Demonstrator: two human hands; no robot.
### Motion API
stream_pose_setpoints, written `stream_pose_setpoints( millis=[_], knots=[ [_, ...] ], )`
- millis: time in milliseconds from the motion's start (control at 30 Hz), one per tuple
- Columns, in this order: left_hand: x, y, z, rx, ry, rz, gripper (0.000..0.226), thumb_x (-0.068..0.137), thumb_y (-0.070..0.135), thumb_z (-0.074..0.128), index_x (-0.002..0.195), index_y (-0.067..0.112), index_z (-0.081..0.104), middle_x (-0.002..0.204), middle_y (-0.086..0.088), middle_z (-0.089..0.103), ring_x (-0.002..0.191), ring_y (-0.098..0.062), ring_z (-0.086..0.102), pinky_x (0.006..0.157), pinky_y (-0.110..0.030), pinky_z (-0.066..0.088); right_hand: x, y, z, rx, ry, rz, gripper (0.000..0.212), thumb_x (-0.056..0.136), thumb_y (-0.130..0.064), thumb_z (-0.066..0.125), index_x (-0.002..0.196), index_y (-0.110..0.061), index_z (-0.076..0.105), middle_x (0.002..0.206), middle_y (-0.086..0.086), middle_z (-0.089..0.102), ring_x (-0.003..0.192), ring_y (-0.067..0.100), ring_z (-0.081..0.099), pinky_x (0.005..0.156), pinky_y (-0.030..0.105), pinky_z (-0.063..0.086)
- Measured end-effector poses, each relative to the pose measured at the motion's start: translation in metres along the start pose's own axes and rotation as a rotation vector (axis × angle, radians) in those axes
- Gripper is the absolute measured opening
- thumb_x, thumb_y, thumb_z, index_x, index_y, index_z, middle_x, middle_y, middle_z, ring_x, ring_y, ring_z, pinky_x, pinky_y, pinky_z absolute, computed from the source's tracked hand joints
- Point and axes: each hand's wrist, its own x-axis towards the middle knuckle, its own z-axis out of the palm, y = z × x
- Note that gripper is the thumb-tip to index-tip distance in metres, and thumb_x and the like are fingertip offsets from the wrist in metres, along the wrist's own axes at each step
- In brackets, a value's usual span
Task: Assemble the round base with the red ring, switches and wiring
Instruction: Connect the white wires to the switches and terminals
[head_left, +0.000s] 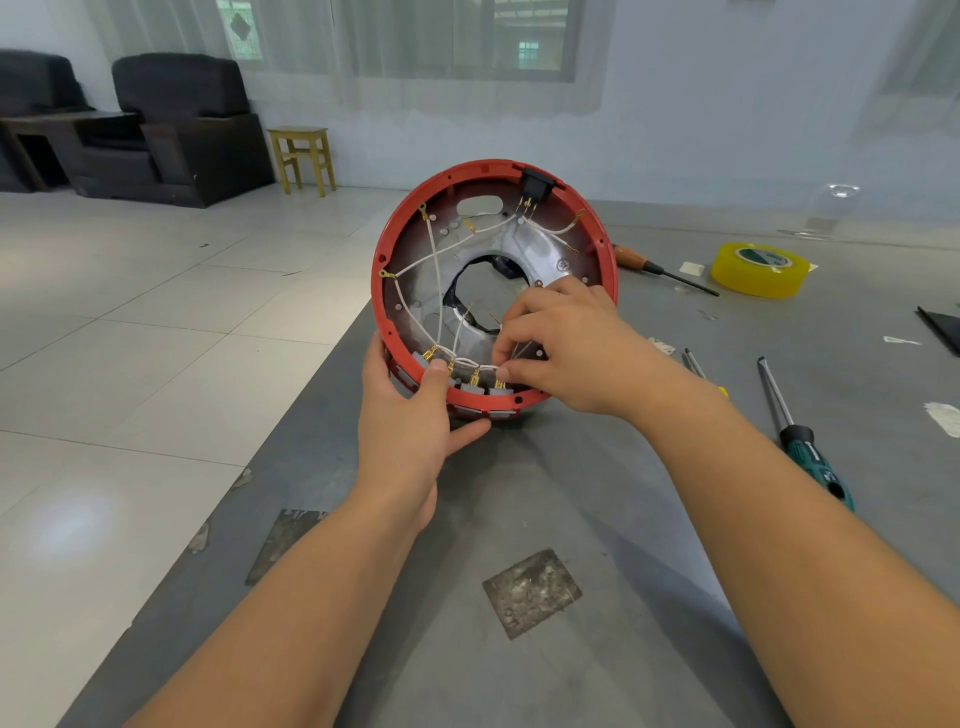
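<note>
Both hands grip round base (493, 291) — lower rim.

Head camera, looking down, close

Floor (156, 322): pale glossy tiles, light glare near left | far wall (701, 130): plain pale blue-white | windows (457, 36): sheer curtains across, daylight through | far left: two dark armchairs (182, 130), dark side table (47, 135) between | small yellow wooden stool (302, 156) at the wall
</note>
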Motion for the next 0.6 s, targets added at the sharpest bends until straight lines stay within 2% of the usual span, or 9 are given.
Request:
stream_pose_setpoints(
  millis=[167,333,600],
  knots=[
    [-0.007,-0.005,0.008,-0.053,-0.037,0.01,0.065,0.104,0.006,0.062,0.149,0.049,0.043,0.127,0.011,0.066,0.098,-0.02,0.079,0.074,-0.048,0.067,0.0,-0.003,0.001,-0.011,0.012,0.009,0.008,0.09,-0.047,0.07,0.085,-0.047,0.064,0.114,-0.02,0.058,0.115,0.016,0.039,0.091,0.034,0.022],
    [-0.012,-0.006,0.011,-0.084,-0.026,0.048,0.061,0.105,0.006,0.062,0.149,0.044,0.043,0.126,0.005,0.066,0.097,-0.031,0.079,0.074,-0.049,0.067,0.001,-0.008,0.002,-0.04,0.04,0.014,0.005,0.09,-0.048,0.071,0.091,-0.042,0.071,0.116,-0.019,0.059,0.117,0.017,0.039,0.089,0.032,0.017],
    [-0.009,-0.008,0.01,-0.033,0.013,0.089,0.073,0.102,-0.004,0.062,0.152,0.045,0.042,0.125,0.006,0.066,0.093,-0.031,0.08,0.071,-0.046,0.067,0.001,-0.014,0.003,-0.042,0.026,0.051,0.006,0.092,-0.046,0.068,0.093,-0.042,0.072,0.117,-0.018,0.06,0.119,0.02,0.039,0.091,0.034,0.019]
  ],
)
